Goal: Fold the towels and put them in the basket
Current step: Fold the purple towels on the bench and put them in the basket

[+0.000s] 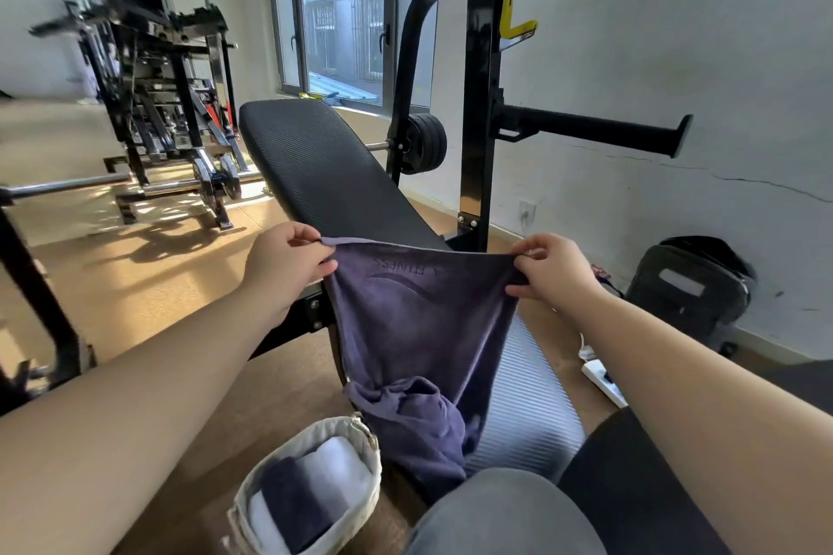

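A purple towel (414, 320) hangs stretched between my two hands above the black weight bench (315, 162). My left hand (288, 266) pinches its top left corner and my right hand (554, 270) pinches the top right corner. The towel's lower end lies bunched on the bench seat near my knee. A pale fabric basket (360, 433) stands on the floor at the lower middle, left of my leg. It holds folded towels, one dark and two white (329, 464).
The bench's black rack and barbell (478, 104) rise behind the towel. A weight machine (153, 95) stands at the left on the wooden floor. At the right lie a black backpack (689, 288) and a white power strip (601, 379) by the wall.
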A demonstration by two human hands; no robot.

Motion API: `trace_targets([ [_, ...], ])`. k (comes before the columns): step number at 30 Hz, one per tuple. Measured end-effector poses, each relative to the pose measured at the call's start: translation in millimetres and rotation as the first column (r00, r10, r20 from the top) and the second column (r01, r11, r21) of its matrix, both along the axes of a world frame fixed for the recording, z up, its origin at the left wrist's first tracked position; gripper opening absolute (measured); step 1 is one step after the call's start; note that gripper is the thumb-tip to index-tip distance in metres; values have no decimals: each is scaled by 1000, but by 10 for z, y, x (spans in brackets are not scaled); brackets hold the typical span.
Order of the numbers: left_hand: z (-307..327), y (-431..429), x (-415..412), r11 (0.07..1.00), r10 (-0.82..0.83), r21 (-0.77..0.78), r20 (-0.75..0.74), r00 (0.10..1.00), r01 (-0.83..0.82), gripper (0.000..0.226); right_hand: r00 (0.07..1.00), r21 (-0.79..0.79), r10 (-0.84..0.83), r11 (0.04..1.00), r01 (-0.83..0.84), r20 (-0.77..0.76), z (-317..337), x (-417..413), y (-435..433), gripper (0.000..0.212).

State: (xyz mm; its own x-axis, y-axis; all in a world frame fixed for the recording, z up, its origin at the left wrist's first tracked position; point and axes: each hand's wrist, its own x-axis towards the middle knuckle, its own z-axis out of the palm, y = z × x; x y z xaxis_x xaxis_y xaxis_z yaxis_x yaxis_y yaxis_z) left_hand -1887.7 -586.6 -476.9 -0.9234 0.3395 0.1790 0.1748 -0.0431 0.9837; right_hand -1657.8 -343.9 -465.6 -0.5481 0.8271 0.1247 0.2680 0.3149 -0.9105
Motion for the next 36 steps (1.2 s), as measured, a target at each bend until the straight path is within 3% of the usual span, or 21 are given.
trace_targets([
  [3, 62, -75, -5, 999, -37, -19, -102, 994, 35, 7, 996, 92, 31, 996, -23, -88, 89, -6, -26, 31],
  [7, 148, -179, -8, 998, -33, -66, -218, 975, 19, 2, 997, 259, 54, 965, -39, -49, 245, 61, -36, 49],
  [10, 255, -237, 30, 998, 17, -49, -261, 965, -31, 19, 1000, 316, 24, 948, -24, 3, 378, 121, -53, 54],
  [15, 395, -347, 122, 980, -42, -196, -416, 908, -44, 48, 999, 394, 1, 919, -16, 39, 559, 235, -158, 47],
  [17, 459, -363, 215, 979, -66, -203, -432, 900, -26, 54, 999, 426, -16, 904, -8, 51, 626, 268, -193, 44],
  [22, 625, -422, 357, 985, -65, -172, -467, 882, -19, 35, 994, 532, -56, 847, -4, 95, 798, 309, -305, 40],
  [28, 812, -414, 398, 989, -49, -143, -526, 849, -31, 56, 991, 701, -85, 713, -11, 102, 1050, 267, -334, 46],
  [36, 1094, -177, 296, 987, -129, 32, -418, 899, 156, 76, 999, 670, -42, 742, 28, 5, 1436, -14, -163, 62],
])
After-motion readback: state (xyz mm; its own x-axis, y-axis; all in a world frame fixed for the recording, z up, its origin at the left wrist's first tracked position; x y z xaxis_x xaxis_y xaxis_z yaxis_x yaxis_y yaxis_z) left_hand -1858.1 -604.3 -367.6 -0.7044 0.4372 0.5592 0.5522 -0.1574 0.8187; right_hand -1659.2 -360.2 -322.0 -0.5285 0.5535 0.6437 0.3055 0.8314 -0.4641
